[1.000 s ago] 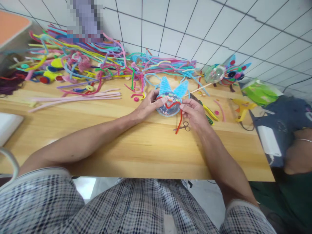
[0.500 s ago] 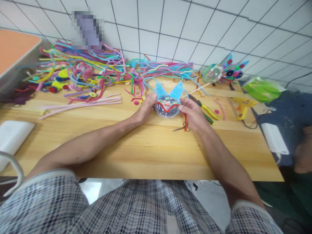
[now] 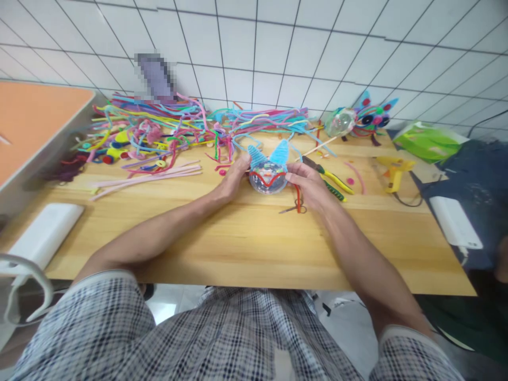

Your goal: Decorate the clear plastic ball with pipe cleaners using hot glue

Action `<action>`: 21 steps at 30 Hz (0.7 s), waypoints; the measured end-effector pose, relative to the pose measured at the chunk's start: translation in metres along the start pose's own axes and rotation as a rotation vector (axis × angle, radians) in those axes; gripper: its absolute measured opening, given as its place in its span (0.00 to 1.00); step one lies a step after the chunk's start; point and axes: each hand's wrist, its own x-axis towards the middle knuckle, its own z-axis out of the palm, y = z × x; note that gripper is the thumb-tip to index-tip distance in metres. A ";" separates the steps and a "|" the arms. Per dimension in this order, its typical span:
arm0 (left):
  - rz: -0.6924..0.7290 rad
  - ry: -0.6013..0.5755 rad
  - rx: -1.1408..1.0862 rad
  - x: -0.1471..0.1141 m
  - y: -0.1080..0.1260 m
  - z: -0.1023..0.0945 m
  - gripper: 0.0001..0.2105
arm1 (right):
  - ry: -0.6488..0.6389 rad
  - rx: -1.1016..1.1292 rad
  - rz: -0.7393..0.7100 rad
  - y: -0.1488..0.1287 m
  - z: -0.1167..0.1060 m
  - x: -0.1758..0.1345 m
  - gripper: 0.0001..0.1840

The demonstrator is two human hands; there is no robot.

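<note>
A clear plastic ball (image 3: 269, 186) with bright bits inside sits between my hands, above the wooden table. Two blue pipe-cleaner ears (image 3: 279, 154) stand up from its top. Across the ball's front runs a red pipe cleaner (image 3: 270, 183), bent into a dip at the middle; its loose end hangs below my right hand. My left hand (image 3: 235, 179) grips the ball's left side, thumb near the ear. On the right side, my right hand (image 3: 307, 182) pinches the red pipe cleaner against the ball. Small scissors (image 3: 299, 207) lie just below, and yellow-handled pliers (image 3: 337, 181) lie beside my right hand.
Piles of coloured pipe cleaners (image 3: 159, 124) line the table's back. A finished-looking ball figure (image 3: 341, 123) with blue ears stands at back right, near a green packet (image 3: 428, 142) and yellow glue gun (image 3: 392, 172). White power banks (image 3: 47, 233) lie at the left; another lies right.
The camera view has tilted and shifted slightly, so the whole scene sits differently in the picture. Both hands keep the same hold on the ball and red pipe cleaner.
</note>
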 end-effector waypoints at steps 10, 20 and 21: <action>-0.193 -0.084 -0.232 0.013 0.030 -0.038 0.60 | -0.010 0.000 -0.028 -0.002 0.004 0.002 0.31; -0.083 -0.441 0.257 0.019 0.087 -0.089 0.40 | -0.090 -0.120 -0.097 -0.012 0.016 -0.009 0.26; -0.087 -0.467 0.304 0.020 0.095 -0.087 0.37 | -0.093 -0.133 -0.103 -0.013 0.017 -0.009 0.25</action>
